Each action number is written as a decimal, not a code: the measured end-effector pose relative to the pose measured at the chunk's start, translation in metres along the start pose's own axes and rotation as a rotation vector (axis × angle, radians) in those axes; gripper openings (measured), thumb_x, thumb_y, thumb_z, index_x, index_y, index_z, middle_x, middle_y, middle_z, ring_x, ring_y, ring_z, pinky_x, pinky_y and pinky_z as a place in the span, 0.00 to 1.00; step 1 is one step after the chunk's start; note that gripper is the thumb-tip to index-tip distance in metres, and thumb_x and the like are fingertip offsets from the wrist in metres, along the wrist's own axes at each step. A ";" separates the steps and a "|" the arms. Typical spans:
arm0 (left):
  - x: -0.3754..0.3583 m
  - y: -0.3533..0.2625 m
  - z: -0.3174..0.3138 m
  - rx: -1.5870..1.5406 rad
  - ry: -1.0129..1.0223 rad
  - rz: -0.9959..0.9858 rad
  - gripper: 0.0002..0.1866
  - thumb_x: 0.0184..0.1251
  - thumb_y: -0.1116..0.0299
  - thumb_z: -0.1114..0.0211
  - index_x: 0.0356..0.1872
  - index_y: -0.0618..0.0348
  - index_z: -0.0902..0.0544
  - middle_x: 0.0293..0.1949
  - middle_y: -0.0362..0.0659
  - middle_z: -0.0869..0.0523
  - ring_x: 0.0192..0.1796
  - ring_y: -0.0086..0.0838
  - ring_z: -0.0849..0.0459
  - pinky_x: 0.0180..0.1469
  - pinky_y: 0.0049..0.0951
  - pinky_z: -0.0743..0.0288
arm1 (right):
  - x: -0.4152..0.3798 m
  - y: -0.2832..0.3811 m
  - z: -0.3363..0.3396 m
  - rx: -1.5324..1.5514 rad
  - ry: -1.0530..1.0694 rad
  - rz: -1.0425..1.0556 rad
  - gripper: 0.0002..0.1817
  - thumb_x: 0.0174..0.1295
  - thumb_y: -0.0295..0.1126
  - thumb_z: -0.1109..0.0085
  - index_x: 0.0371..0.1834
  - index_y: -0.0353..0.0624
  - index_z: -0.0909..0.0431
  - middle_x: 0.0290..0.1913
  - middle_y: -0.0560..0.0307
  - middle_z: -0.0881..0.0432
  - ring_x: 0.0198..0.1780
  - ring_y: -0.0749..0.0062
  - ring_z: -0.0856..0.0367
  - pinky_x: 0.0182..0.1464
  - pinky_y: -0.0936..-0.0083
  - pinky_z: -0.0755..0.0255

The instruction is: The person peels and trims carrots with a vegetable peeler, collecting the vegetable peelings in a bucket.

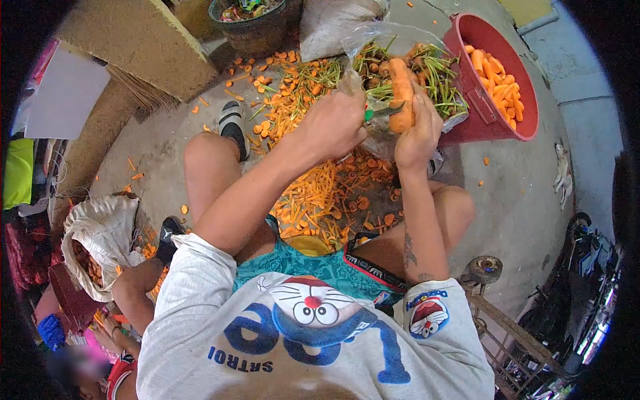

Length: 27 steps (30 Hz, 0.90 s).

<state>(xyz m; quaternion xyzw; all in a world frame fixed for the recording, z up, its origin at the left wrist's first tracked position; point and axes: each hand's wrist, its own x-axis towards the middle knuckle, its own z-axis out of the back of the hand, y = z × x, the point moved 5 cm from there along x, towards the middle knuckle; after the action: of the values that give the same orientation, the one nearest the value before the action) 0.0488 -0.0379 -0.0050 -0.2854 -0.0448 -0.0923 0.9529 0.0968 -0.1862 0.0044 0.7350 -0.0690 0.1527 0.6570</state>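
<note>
My right hand grips a large orange carrot upright in front of me. My left hand is closed around a small green-handled blade whose tip lies against the carrot's lower side. Just behind the carrot, a clear plastic bag holds more carrots with green tops. To its right, a red bucket holds several trimmed carrot pieces. Orange peelings and scraps cover the concrete floor between my bare knees.
Another person's arm reaches in at lower left, beside a white sack of carrots. A black tub and a grey sack stand at the top. A wooden frame and a motorbike are at the right.
</note>
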 end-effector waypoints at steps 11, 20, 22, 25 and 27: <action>0.003 0.014 -0.006 -0.093 0.037 0.100 0.19 0.56 0.73 0.38 0.49 0.71 0.21 0.34 0.67 0.15 0.42 0.64 0.15 0.49 0.57 0.21 | -0.004 -0.002 -0.009 0.051 0.108 -0.273 0.25 0.75 0.32 0.60 0.61 0.22 0.22 0.53 0.47 0.14 0.53 0.66 0.16 0.59 0.70 0.25; 0.003 0.041 0.029 -0.830 0.170 0.255 0.11 0.65 0.64 0.30 0.42 0.59 0.17 0.28 0.39 0.15 0.26 0.23 0.22 0.28 0.29 0.31 | 0.002 -0.020 0.003 0.191 0.189 -0.276 0.24 0.75 0.36 0.55 0.61 0.26 0.21 0.56 0.46 0.15 0.55 0.66 0.16 0.61 0.72 0.25; 0.004 0.059 0.035 -0.959 0.137 0.366 0.11 0.68 0.61 0.28 0.41 0.56 0.16 0.27 0.32 0.17 0.24 0.14 0.27 0.25 0.21 0.37 | 0.001 -0.026 0.009 0.360 0.167 -0.368 0.24 0.76 0.37 0.54 0.62 0.27 0.22 0.57 0.47 0.16 0.56 0.66 0.16 0.61 0.72 0.26; 0.009 0.069 0.050 -1.045 -0.224 0.173 0.10 0.71 0.60 0.28 0.40 0.53 0.16 0.28 0.30 0.17 0.22 0.10 0.32 0.23 0.18 0.43 | -0.003 -0.029 0.010 0.705 0.242 -0.591 0.18 0.78 0.40 0.52 0.61 0.40 0.24 0.49 0.55 0.16 0.48 0.69 0.17 0.45 0.71 0.24; 0.010 0.070 0.051 -1.149 -0.338 0.168 0.12 0.66 0.59 0.23 0.37 0.52 0.16 0.25 0.29 0.20 0.22 0.13 0.29 0.24 0.20 0.36 | -0.006 -0.028 0.007 0.620 0.154 -0.580 0.16 0.78 0.40 0.52 0.59 0.44 0.25 0.47 0.58 0.17 0.43 0.72 0.18 0.39 0.72 0.26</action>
<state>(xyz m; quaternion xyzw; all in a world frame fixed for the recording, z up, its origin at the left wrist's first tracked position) 0.0710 0.0460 0.0011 -0.7677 -0.1158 0.0202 0.6300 0.1005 -0.1906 -0.0245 0.8731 0.2386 0.0294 0.4241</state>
